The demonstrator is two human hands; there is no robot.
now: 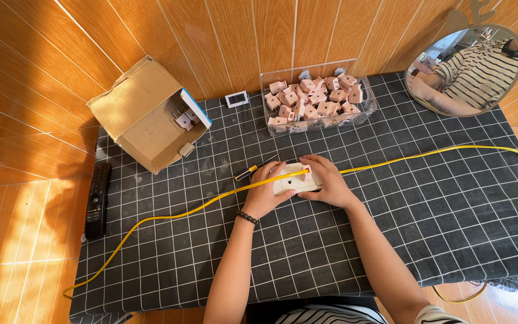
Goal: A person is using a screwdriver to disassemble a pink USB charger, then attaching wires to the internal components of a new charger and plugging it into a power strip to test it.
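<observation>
Both hands clasp a white rectangular plastic socket plate (293, 179) lying flat on the black grid-patterned tablecloth (427, 216), its long axis running left to right. The left hand (265, 192) curls its fingers over the plate's left end; the right hand (329, 182) pinches a small pink plastic part (307, 174) at its top edge. A yellow cable (199, 207) crosses under the fingers, and a yellow-handled screwdriver (252, 170) lies just beyond the left fingertips.

Bare forearms, dark beaded bracelet (247, 218) on left wrist, striped clothing (331, 315).
</observation>
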